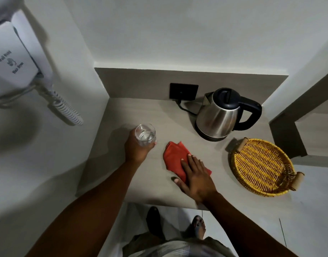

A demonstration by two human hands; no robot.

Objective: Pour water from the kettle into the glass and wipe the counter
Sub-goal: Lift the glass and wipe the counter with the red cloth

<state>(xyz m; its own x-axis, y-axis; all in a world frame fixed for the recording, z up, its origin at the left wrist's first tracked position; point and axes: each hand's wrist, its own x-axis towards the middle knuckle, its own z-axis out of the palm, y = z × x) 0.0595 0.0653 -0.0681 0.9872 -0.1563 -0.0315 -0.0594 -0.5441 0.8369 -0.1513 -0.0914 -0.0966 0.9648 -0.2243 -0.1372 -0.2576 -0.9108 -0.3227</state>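
Note:
A steel kettle [218,115] with a black lid and handle stands on its base at the back right of the grey counter [141,112]. My left hand [136,148] is wrapped around a clear glass [145,134] with a little water in it, at the counter's left side. A folded red cloth [175,157] lies flat in the middle of the counter. My right hand [195,176] presses down on the cloth's near right part, palm flat and fingers spread.
A woven yellow tray [261,165] with wooden handles sits at the right front of the counter. A black wall socket [183,90] with the kettle's cord is behind. A wall-mounted hair dryer [16,58] hangs at the left. My feet show below the counter edge.

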